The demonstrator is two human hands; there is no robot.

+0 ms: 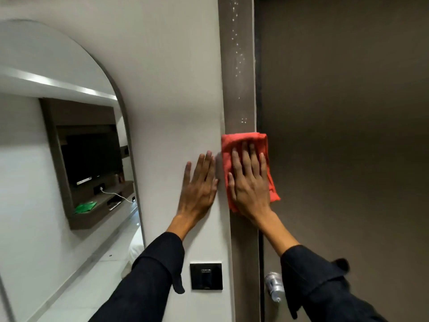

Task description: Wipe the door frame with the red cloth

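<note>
A brown door frame [236,66] runs vertically between the white wall and a dark brown door [343,135]. Pale droplets or specks dot its upper part. A folded red cloth [234,145] lies flat against the frame at mid height. My right hand [250,182] presses on the cloth with fingers spread, pointing up. My left hand [199,184] rests flat and empty on the white wall just left of the frame, fingers apart.
An arched mirror [69,159] hangs on the wall at left, reflecting a TV unit. A black switch plate [206,276] sits low on the wall beside the frame. A silver door handle [274,285] shows under my right sleeve.
</note>
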